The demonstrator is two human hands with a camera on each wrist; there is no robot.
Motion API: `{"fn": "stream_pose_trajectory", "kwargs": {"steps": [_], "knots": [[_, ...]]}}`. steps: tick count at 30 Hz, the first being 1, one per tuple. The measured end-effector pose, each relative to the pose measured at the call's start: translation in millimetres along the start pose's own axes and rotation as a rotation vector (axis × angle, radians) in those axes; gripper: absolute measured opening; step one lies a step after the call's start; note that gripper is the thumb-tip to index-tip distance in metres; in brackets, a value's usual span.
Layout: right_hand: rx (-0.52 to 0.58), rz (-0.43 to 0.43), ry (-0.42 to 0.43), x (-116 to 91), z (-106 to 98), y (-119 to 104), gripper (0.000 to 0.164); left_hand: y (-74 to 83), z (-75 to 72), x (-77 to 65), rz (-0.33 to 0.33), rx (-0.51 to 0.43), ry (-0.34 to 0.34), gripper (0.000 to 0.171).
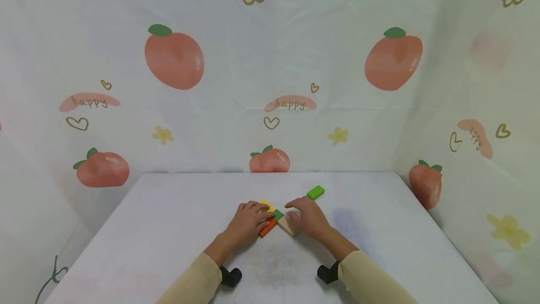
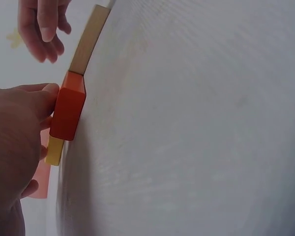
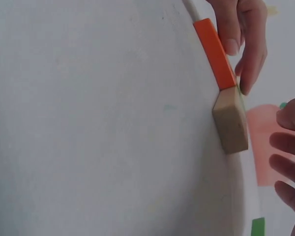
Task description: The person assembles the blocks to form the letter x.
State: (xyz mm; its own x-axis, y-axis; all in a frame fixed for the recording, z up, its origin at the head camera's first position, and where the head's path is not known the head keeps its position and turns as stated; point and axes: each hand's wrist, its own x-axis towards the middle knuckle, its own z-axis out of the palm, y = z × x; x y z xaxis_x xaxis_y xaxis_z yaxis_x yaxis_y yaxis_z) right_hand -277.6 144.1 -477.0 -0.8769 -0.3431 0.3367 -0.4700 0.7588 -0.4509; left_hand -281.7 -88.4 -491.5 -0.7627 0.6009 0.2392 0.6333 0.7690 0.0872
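Several flat wooden blocks lie together on the white table: an orange block (image 1: 267, 230), a yellow block (image 1: 271, 208), a small green block (image 1: 278, 214) and a plain wood block (image 1: 286, 227). My left hand (image 1: 248, 222) rests over the left of this group, its fingers stretched across the yellow and green blocks. Its thumb lies at the orange block (image 2: 69, 108) in the left wrist view. To the right, my right hand (image 1: 310, 217) hovers beside the plain block (image 3: 231, 120), fingers loosely bent and apart from it, with nothing held.
A bright green block (image 1: 316, 192) lies by itself on the table (image 1: 190, 229) behind the right hand. White cloth (image 1: 228, 130) printed with fruit and flowers hangs behind and at the sides. Black wrist mounts (image 1: 231, 277) sit under both sleeves.
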Motion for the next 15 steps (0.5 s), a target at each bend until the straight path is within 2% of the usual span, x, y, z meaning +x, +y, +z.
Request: {"fn": "stream_pose_trajectory", "kwargs": {"steps": [6,15], "knots": [[-0.013,-0.015,0.056,0.7,3.2,14.5,0.016,1.3,-2.9,0.4,-0.011,-0.024,-0.037,0.035],[-0.125,-0.142,0.177,8.8,-5.8,40.2,0.013,1.8,-5.4,2.4,-0.018,-0.025,-0.039,0.032]]}}
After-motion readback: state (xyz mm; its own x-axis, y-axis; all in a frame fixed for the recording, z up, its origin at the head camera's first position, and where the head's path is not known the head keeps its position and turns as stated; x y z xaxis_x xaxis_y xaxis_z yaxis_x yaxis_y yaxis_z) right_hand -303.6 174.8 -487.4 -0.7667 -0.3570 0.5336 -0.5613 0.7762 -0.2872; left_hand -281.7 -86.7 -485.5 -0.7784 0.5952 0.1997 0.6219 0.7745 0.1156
